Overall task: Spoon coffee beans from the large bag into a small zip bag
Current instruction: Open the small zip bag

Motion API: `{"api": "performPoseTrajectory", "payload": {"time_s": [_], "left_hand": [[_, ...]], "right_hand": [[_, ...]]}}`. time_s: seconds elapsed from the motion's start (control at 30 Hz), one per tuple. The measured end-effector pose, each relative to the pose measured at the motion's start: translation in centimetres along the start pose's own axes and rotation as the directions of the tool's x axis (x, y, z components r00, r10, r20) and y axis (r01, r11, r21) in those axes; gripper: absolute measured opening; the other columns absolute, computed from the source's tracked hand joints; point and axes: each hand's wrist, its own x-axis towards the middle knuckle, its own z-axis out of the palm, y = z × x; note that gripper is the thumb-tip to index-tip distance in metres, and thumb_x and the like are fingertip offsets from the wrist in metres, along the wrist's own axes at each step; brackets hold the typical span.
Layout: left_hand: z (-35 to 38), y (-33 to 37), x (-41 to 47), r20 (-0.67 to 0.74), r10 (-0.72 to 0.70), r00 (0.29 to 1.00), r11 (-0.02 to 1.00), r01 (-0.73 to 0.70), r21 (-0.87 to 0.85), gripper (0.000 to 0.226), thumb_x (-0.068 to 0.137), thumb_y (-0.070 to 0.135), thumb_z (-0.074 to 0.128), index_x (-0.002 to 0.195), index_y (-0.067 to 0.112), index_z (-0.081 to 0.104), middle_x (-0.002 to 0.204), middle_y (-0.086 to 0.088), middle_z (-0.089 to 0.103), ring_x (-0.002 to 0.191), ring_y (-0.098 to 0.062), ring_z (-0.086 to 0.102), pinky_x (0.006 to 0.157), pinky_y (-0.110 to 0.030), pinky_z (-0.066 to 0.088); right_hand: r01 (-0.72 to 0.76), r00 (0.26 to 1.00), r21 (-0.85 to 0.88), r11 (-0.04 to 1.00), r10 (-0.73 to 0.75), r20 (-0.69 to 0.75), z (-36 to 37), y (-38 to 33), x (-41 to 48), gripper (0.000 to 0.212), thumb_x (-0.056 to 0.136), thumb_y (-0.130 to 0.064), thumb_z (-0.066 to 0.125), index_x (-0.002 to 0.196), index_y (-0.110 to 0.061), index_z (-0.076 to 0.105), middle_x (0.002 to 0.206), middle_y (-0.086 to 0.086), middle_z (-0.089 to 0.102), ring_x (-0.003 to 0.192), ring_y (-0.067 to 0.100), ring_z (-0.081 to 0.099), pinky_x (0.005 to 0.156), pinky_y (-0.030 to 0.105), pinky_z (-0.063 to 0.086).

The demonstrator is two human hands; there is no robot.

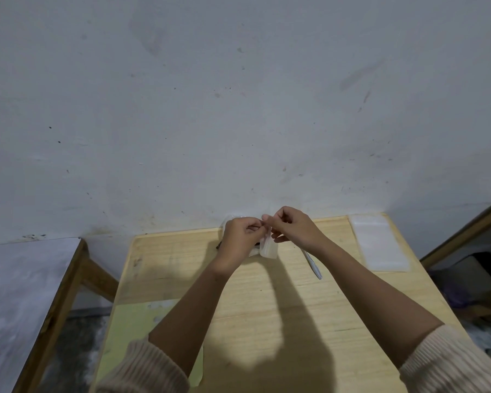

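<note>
The small zip bag (268,248) is clear and hangs upright above the far middle of the bench (267,293), its top edge pinched between the fingers of both hands, its lower end near the bench surface. Whether its mouth is open cannot be told. The large bag (229,219) stands at the far edge of the bench, mostly hidden behind the left hand (240,236); only a clear plastic rim and a dark sliver show. The spoon (313,265) lies flat on the bench, just right of the zip bag, pale and slim, partly under the right forearm.
</note>
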Motion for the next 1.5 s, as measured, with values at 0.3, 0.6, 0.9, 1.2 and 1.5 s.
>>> {"api": "performPoseTrajectory", "payload": {"time_s": [0.3, 0.6, 0.9, 1.2, 1.5], "left_hand": [[0.3, -0.2, -0.1, 0.006, -0.035, 0.999, 0.997, 0.035, 0.067, 0.009, 0.083, 0.005, 0.064, 0.077, 0.005, 0.069, 0.069, -0.001, 0.065, 0.066, -0.011, 0.061, 0.07, -0.026, 0.052], [0.4, -0.8, 0.6, -0.175, -0.017, 0.984, 0.942, 0.075, 0.326, 0.038, 0.078, 0.001, 0.052, 0.046, 0.015, 0.034, 0.049, 0.005, 0.033, 0.045, -0.007, 0.031, 0.044, -0.019, 0.026], [0.4, -1.6, -0.1, -0.065, -0.035, 0.997, 0.981, 0.047, 0.19, 0.013, 0.082, 0.002, 0.061, 0.076, -0.003, 0.07, 0.067, -0.015, 0.068, 0.063, -0.021, 0.066, 0.068, -0.032, 0.054], [1.8, 0.8, -0.8, -0.05, -0.04, 0.998, 0.998, 0.037, -0.056, 0.01, 0.086, 0.009, 0.064, 0.083, 0.002, 0.071, 0.068, 0.0, 0.068, 0.063, -0.006, 0.066, 0.072, -0.026, 0.055], [1.2, -1.3, -1.4, 0.301, 0.044, 0.953, 0.992, -0.077, 0.098, 0.095, 0.067, 0.039, 0.082, 0.144, 0.033, 0.026, 0.145, 0.014, 0.031, 0.132, 0.003, 0.031, 0.101, -0.015, 0.034]], "right_hand": [[-0.001, 1.0, -0.07, 0.998, 0.0, -0.017, -0.3, -0.1, 0.2, 0.023, 0.087, 0.001, 0.051, 0.065, -0.006, 0.053, 0.065, 0.01, 0.057, 0.059, 0.02, 0.053, 0.057, 0.022, 0.051], [-0.018, 0.999, -0.337, 0.941, 0.002, -0.05, 0.6, 0.9, 0.1, 0.029, 0.086, -0.002, 0.045, 0.06, -0.011, 0.048, 0.06, 0.002, 0.046, 0.061, 0.021, 0.042, 0.058, 0.027, 0.035], [-0.02, 0.975, -0.337, 0.941, -0.056, -0.213, 0.3, 1.8, -0.5, 0.013, 0.083, -0.005, 0.049, 0.074, -0.013, 0.044, 0.073, 0.019, 0.064, 0.066, 0.034, 0.061, 0.063, 0.042, 0.051], [0.137, 0.917, -0.583, 0.801, -0.324, -0.23, 0.0, 2.0, -0.8, 0.03, 0.084, 0.009, 0.047, 0.083, -0.005, 0.073, 0.088, 0.01, 0.058, 0.082, 0.02, 0.054, 0.069, 0.026, 0.04], [0.268, 0.952, -0.552, 0.79, -0.304, 0.028, -2.2, -0.1, -1.2, 0.032, 0.078, 0.015, 0.045, 0.078, -0.002, 0.072, 0.083, 0.004, 0.056, 0.076, 0.017, 0.053, 0.065, 0.009, 0.036]]}}
